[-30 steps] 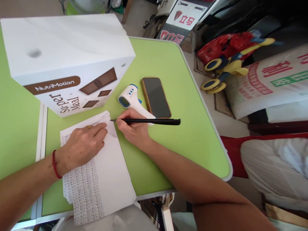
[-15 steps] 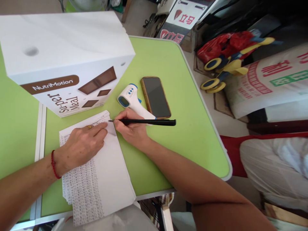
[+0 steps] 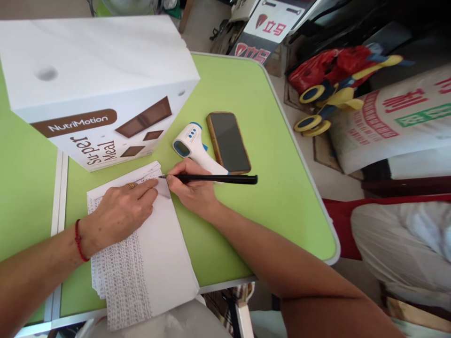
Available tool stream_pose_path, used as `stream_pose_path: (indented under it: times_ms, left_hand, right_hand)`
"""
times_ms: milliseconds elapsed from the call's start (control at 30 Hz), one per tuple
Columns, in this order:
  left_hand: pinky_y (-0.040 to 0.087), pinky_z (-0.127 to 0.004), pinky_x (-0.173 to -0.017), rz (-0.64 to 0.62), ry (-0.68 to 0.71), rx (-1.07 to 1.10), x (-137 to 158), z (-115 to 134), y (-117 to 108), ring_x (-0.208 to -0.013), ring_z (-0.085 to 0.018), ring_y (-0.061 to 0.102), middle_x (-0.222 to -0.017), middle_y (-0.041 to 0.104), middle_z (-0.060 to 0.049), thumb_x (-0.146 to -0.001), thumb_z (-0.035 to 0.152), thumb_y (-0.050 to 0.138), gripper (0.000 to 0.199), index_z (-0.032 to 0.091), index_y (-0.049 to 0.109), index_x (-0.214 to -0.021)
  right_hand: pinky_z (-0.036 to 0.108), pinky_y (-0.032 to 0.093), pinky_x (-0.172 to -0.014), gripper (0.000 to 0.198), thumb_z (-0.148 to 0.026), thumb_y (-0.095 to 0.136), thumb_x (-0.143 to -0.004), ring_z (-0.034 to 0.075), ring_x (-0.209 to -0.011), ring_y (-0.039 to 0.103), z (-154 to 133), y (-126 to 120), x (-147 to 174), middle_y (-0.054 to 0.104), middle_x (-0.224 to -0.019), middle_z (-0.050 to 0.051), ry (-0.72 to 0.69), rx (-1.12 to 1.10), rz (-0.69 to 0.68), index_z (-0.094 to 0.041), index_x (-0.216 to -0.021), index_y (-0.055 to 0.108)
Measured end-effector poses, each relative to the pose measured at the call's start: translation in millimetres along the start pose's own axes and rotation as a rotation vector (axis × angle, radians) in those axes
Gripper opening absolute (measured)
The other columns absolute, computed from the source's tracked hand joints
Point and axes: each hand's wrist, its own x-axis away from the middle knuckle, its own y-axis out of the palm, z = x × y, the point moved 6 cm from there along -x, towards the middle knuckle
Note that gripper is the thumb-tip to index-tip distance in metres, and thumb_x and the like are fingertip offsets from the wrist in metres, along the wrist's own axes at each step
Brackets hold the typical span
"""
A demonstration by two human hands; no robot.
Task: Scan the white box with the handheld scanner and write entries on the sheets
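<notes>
Under my left hand [image 3: 125, 209] lies a stack of white paper [image 3: 172, 263], its left part filled with rows of small handwriting. The left hand rests flat on the sheets with fingers stretched toward the upper right. My right hand [image 3: 192, 188] is closed round a black pen [image 3: 229, 179]. The pen lies nearly level, its tip touching or just over the paper near my left fingertips. Just beyond the right hand is a white and blue infrared thermometer [image 3: 197, 149], its handle partly hidden behind the hand and pen. A phone in a brown case [image 3: 228, 141] lies beside it.
A large white NutriMotion box [image 3: 98, 61] stands on the green table [image 3: 275, 188] at the back left. The table's rounded metal edge runs down the right. Beyond it are a printed sack [image 3: 398, 117], a yellow and blue wheeled object [image 3: 327, 103] and a red bag [image 3: 313, 70].
</notes>
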Motion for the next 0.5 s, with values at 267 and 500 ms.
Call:
stream_pose_path:
  times_ms: [267,500]
  left_hand:
    - [0.053,-0.03,-0.049,0.006,-0.001,-0.002,-0.3,-0.4,-0.9,-0.069,-0.018,0.068,-0.114,0.067,-0.004,-0.084,0.007,0.045,0.017,0.015,0.06,-0.078]
    - [0.052,-0.029,-0.048,0.002,-0.001,-0.01,-0.6,0.6,-0.4,-0.068,-0.017,0.067,-0.113,0.067,-0.003,-0.083,0.007,0.046,0.016,0.015,0.059,-0.078]
  right_hand:
    - [0.026,0.038,-0.048,0.016,-0.013,0.055,-0.071,0.01,-0.052,0.044,-2.6,0.3,-0.3,0.048,-0.057,-0.004,-0.044,-0.023,-0.008,-0.023,-0.061,0.049]
    - [0.025,0.037,-0.047,0.016,-0.013,0.055,-0.072,0.009,-0.052,0.043,-2.7,0.0,0.0,0.048,-0.056,-0.004,-0.044,-0.019,-0.004,-0.022,-0.06,0.049]
